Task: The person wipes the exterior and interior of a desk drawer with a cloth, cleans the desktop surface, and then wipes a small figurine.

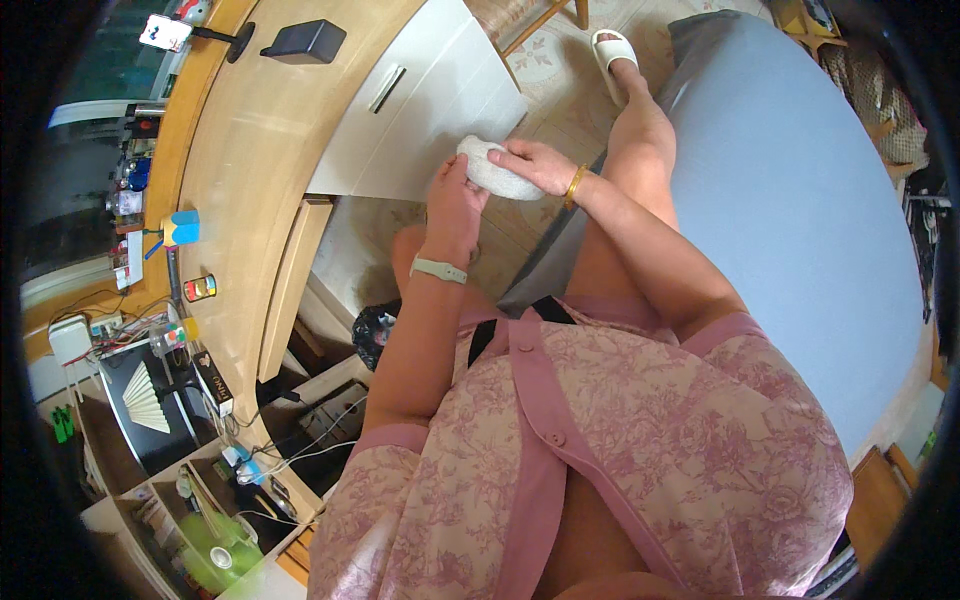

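A rolled-up white cloth bundle (501, 176), possibly socks or a small towel, is held in the air above my lap and the tiled floor. My left hand (459, 196), with a pale watch band at its wrist, grips the bundle's left end. From the other side my right hand (536, 166) holds it, thumb lying across the top. A gold bracelet (576, 186) circles my right wrist. Part of the bundle is hidden under my fingers.
A wooden desk (247, 150) runs along the left, carrying a black box (306, 42) and a phone on a stand (166, 34). White drawers (420, 97) stand ahead. A bed with a blue-grey sheet (787, 202) fills the right. A black-bagged bin (371, 334) sits below the desk.
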Demonstrator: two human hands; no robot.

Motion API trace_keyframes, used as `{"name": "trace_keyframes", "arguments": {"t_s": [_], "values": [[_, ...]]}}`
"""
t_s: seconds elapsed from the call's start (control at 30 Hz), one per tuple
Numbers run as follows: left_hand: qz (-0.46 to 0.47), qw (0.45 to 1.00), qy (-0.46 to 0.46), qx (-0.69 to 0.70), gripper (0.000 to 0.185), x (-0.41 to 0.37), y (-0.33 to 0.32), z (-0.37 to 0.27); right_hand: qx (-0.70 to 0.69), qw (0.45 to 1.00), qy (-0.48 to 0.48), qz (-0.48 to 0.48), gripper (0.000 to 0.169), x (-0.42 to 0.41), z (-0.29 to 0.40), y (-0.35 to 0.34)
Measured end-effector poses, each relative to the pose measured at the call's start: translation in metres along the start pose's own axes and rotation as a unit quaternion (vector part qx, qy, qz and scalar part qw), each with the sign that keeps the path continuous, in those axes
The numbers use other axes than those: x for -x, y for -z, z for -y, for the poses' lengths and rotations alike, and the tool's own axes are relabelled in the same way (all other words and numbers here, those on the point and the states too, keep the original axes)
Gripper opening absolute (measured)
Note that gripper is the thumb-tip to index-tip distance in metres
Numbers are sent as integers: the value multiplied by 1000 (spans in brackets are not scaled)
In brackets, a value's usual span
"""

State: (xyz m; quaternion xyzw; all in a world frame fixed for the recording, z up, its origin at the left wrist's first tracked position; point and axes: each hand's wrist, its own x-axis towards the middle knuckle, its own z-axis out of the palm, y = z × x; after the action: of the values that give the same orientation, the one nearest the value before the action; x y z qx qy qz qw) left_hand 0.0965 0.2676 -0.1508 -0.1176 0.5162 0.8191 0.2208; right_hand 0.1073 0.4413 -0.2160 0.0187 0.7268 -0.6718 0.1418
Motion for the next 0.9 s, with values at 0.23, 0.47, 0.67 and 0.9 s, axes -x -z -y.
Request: {"name": "trace_keyframes", "arguments": {"t_s": [0.23, 0.47, 0.67, 0.9], "values": [[-93, 937, -207, -266, 27, 7, 22, -49, -15, 990, -11, -141, 49, 11, 9, 0], [-118, 489, -517, -693, 43, 13, 55, -221, 173, 942, -87, -273, 51, -17, -2, 15], [5, 452, -356, -818, 65, -12, 91, -247, 77, 928, -127, -342, 50, -83, -29, -13], [15, 474, -351, -807, 65, -23, 92, -246, -253, 868, -44, -426, 55, -148, 25, -62]]}}
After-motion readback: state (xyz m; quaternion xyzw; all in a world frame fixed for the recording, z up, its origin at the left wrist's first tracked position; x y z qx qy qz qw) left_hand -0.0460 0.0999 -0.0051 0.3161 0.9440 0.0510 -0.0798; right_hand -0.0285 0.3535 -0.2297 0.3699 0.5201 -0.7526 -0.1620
